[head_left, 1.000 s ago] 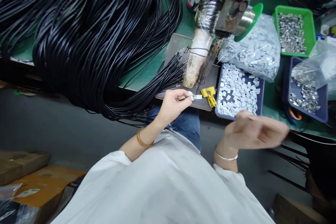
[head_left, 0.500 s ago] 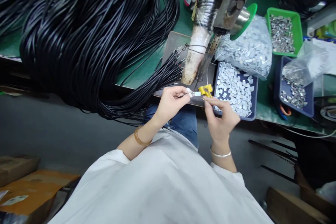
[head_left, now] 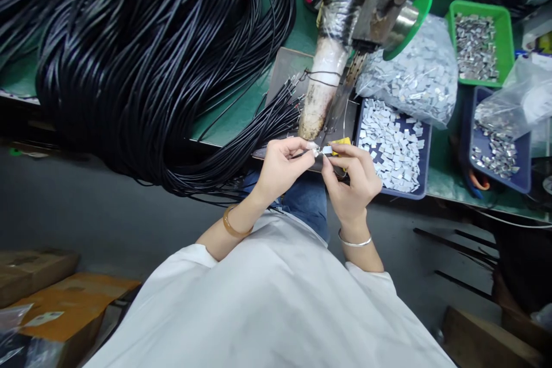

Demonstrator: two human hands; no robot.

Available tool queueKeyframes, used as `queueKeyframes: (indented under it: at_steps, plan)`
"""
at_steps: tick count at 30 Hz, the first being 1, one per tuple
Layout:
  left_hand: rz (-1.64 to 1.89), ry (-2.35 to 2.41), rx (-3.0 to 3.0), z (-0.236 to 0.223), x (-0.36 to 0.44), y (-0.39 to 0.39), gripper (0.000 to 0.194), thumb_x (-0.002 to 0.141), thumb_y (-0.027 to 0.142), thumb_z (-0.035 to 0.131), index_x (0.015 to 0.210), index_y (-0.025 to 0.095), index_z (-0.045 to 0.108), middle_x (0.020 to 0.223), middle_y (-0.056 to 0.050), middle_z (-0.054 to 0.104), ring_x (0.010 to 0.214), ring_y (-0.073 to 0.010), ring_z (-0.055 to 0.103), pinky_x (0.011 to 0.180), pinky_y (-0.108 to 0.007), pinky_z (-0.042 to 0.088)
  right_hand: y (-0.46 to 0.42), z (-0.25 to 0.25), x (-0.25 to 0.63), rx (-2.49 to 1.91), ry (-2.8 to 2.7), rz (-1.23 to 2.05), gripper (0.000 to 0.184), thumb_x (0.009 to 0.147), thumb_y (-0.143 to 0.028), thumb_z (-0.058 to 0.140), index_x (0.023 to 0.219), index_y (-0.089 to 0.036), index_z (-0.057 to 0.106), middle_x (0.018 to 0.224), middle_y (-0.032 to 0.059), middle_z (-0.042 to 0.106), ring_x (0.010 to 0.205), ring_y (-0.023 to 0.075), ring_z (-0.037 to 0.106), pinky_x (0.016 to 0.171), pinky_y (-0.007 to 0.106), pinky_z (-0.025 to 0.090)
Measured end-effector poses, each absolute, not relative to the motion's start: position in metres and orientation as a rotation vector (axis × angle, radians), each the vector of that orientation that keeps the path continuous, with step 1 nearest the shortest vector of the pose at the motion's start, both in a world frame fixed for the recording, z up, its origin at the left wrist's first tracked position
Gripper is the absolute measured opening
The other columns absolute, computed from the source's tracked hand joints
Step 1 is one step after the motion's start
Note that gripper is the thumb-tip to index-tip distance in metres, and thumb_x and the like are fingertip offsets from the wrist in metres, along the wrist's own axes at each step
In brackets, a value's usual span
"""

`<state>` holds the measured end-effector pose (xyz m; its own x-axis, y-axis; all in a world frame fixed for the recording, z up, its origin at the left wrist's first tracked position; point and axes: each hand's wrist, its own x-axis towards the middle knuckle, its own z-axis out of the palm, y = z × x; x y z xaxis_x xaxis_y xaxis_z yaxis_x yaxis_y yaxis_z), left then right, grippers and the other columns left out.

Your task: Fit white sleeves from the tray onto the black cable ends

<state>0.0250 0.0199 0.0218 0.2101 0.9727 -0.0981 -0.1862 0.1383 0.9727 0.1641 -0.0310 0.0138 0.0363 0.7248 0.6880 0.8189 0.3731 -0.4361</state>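
My left hand [head_left: 285, 165] is closed in a pinch on the end of a thin black cable, with whitish material at the fingertips. Just beyond those fingertips is a small pale-blue rectangular piece [head_left: 327, 150]. My right hand [head_left: 354, 178] has thumb and forefinger closed on this piece, so the two hands almost meet. Behind the right fingers a yellow part [head_left: 344, 141] shows, mostly covered. Close above stands a white-wrapped nozzle end [head_left: 317, 100] of a ribbed duct. Many black cables [head_left: 241, 146] lie left of it, their stripped ends on a dark board [head_left: 287, 60].
A navy tray [head_left: 426, 169] of pale rectangular pieces adjoins my right hand. Behind it are a plastic bag [head_left: 414, 69] of similar pieces, a green tray [head_left: 505, 17] and another navy tray [head_left: 524, 175] with metal bits. A metal fixture with a green-rimmed spool [head_left: 414, 26] overhangs the bench.
My right hand has moved left and closed on the pale piece beside the left fingertips. It now covers more of the yellow part. My left hand has barely moved.
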Motion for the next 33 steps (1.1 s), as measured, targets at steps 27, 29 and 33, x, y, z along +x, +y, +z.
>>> queueKeyframes:
  at_steps: [27, 29, 33]
  plan:
    - [1.271, 1.248, 1.427, 0.003, -0.025, 0.012, 0.016, 0.083, 0.029, 0.070, 0.092, 0.018, 0.079, 0.091, -0.006, 0.076, 0.072, -0.0131, 0.067, 0.065, -0.023, 0.053, -0.051, 0.026, 0.258, -1.990, -1.581, 0.152, 0.011, 0.083, -0.027, 0.066, 0.074, -0.023, 0.060, 0.078, 0.0002, 0.071, 0.072, 0.0181, 0.069, 0.069, 0.032, 0.054]
    - [1.451, 1.401, 1.559, 0.004, -0.027, 0.036, 0.014, 0.082, 0.024, 0.071, 0.094, 0.020, 0.078, 0.092, -0.004, 0.072, 0.075, -0.0126, 0.062, 0.067, -0.023, 0.049, -0.044, 0.019, 0.264, -1.956, -1.660, 0.231, 0.012, 0.082, -0.023, 0.063, 0.070, -0.023, 0.059, 0.086, 0.0013, 0.072, 0.078, 0.0176, 0.068, 0.070, 0.031, 0.054]
    - [1.341, 1.412, 1.750, -0.002, -0.026, 0.078, 0.007, 0.077, 0.021, 0.076, 0.082, 0.018, 0.075, 0.075, -0.001, 0.065, 0.065, -0.0117, 0.054, 0.068, -0.025, 0.044, -0.033, 0.018, 0.265, -1.972, -1.801, 0.211, 0.014, 0.079, -0.018, 0.059, 0.067, -0.021, 0.053, 0.097, 0.0037, 0.071, 0.073, 0.0143, 0.063, 0.066, 0.028, 0.050]
